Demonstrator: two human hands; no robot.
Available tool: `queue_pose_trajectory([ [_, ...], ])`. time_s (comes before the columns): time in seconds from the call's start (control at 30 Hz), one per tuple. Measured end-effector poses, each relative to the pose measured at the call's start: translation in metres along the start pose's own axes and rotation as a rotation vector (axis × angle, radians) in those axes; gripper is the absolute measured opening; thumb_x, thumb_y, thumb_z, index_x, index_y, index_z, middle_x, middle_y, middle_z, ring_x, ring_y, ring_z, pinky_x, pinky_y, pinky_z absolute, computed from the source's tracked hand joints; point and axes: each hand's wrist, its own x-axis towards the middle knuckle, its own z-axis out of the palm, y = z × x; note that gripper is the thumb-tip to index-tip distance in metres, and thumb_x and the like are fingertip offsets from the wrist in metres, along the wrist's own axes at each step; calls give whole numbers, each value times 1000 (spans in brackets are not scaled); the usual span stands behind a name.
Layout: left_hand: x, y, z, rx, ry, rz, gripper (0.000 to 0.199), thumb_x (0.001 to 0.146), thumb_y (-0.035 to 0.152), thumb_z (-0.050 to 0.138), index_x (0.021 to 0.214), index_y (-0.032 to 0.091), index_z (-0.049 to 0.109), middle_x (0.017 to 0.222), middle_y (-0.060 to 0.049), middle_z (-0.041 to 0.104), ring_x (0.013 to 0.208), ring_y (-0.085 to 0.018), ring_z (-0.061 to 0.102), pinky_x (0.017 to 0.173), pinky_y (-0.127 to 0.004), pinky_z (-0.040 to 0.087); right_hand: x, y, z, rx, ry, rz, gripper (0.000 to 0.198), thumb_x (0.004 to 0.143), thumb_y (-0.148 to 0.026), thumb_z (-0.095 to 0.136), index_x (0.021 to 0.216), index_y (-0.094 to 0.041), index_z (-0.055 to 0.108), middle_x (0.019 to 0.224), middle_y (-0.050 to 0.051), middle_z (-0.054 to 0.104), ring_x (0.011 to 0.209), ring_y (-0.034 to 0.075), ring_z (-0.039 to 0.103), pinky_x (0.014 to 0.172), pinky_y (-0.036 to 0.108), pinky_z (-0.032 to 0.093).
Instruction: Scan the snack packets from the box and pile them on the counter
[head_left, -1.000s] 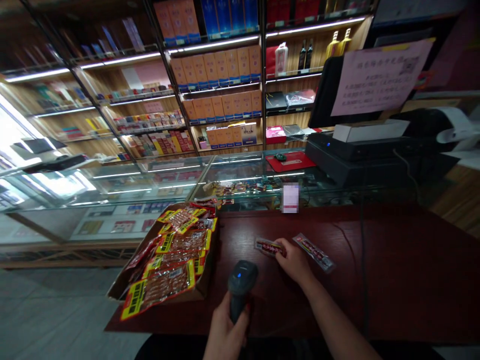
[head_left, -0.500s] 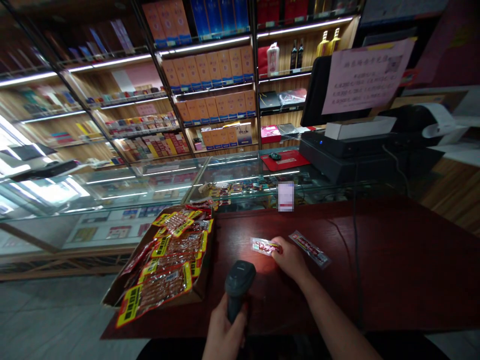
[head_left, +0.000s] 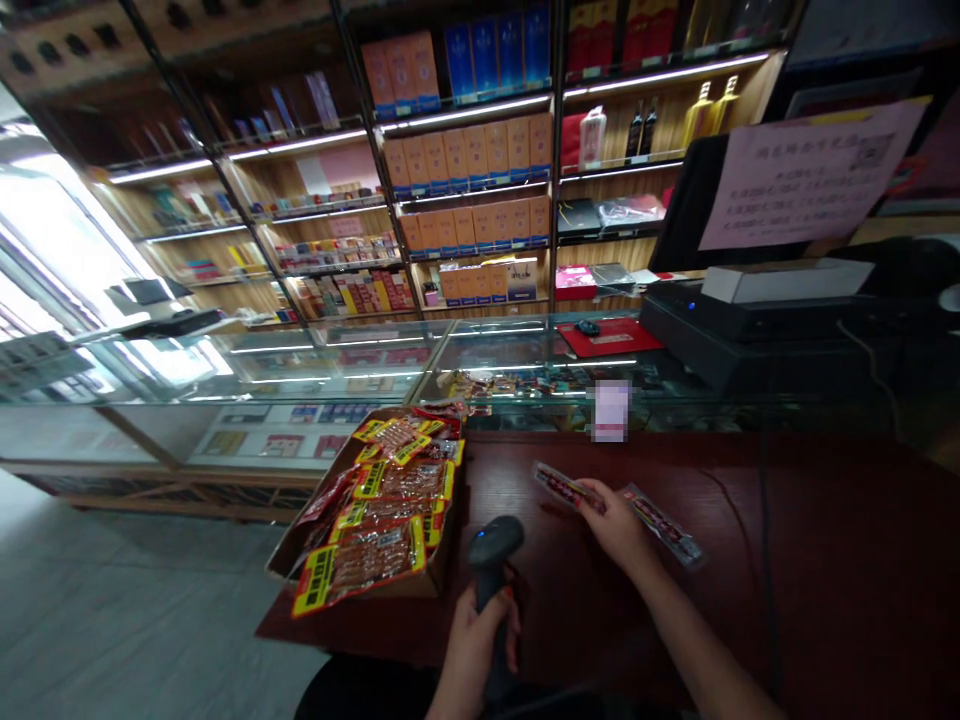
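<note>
My left hand [head_left: 484, 640] is wrapped round the handle of a black barcode scanner [head_left: 495, 545], whose head points up and forward over the table. A small blue light shows on the scanner. My right hand [head_left: 611, 520] pinches the near right end of a slim clear snack packet [head_left: 556, 483] with dark red contents. A second, similar packet [head_left: 667, 530] lies on the table just right of that hand. Left of the scanner, an open cardboard box [head_left: 442, 565] holds several yellow-and-red snack packs [head_left: 375, 560], one hanging over its near edge.
The dark red wooden table [head_left: 555, 620] meets a glass display counter [head_left: 360, 365]. A monitor with a pink paper sign [head_left: 814, 175] stands at the right on black equipment. A mouse [head_left: 587, 327] rests on a red mat [head_left: 622, 338]. Stocked shelves fill the back.
The bright scanning light on the packet has gone, and a blue light shows on the scanner. The held packet has turned, its far end tilting up. The whole view has shifted.
</note>
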Motion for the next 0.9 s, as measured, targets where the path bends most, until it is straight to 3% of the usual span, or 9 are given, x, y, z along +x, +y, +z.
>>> queue_pose_trajectory([
  [0.17,-1,-2,-1,-20,-18,-11,52,72,54,77,102,16,60,55,4,60,35,-9,45,33,-19,37,58,-82,29,-3,-78,-219,22,103,-30,67,122,-20,70,118,6,77,104,23,75,94,47,60],
  [0.33,7,-17,-1,-51,12,3,58,68,60,77,103,16,59,51,4,60,32,-10,43,32,-20,34,120,-166,97,-85,-135,-404,22,102,-31,68,122,-20,70,132,8,71,118,27,69,102,52,56],
  [0.47,15,-30,-3,-70,47,23,61,62,66,78,92,18,58,48,3,57,31,-10,41,30,-21,31,133,-194,148,-148,-234,-473,23,102,-32,69,122,-21,70,131,8,71,114,26,70,99,51,57],
  [0.57,17,-31,-5,-70,24,27,63,61,70,78,91,18,58,47,3,56,30,-10,41,30,-22,32,127,-191,160,-154,-285,-492,24,101,-32,70,121,-20,71,131,8,71,116,27,69,101,52,56],
  [0.63,16,-28,-6,-66,7,30,64,61,70,79,93,18,59,48,3,57,29,-11,41,30,-22,31,119,-176,150,-143,-273,-472,22,101,-32,69,121,-21,71,133,8,71,118,27,69,102,52,56],
  [0.7,14,-24,-6,-65,-5,32,64,61,68,80,95,17,60,48,3,58,29,-10,41,30,-22,32,106,-148,123,-145,-225,-420,21,102,-31,68,121,-21,71,134,8,71,119,26,69,103,51,56],
  [0.9,3,-11,-5,-61,-12,46,54,70,63,80,93,17,61,53,4,60,32,-8,43,32,-19,35,31,-11,-22,-312,69,-81,16,101,-28,70,113,-19,72,124,7,74,115,26,70,101,50,56],
])
